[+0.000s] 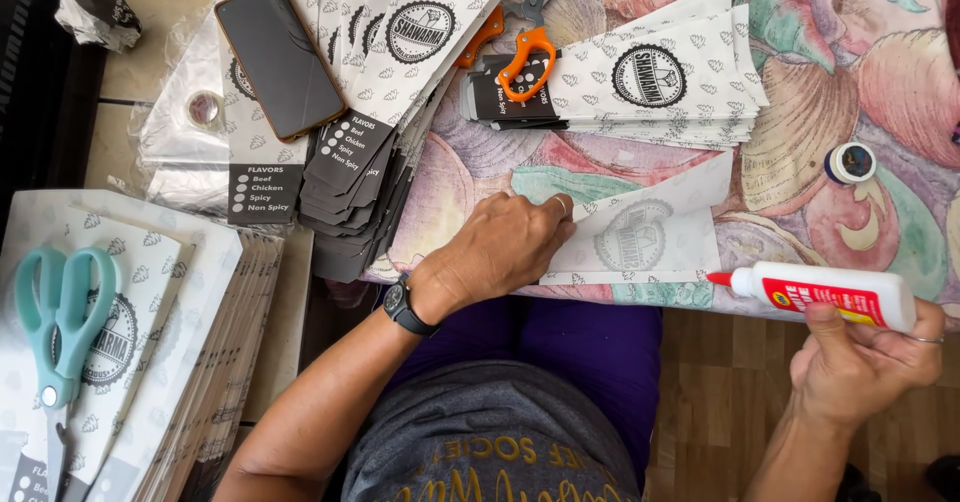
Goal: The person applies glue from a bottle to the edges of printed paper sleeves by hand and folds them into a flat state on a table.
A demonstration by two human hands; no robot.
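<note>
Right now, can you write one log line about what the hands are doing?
left hand: pressing flat paper sleeve | right hand: holding glue bottle, tip toward sleeve | table: printed stacks

A floral cloth (pixel 850 52) in pinks and greens is covering the work surface, wooden plank flooring (pixel 720 402) is showing below its edge, a pale tabletop (pixel 165 2) is sitting at left, daylight is falling evenly
</note>
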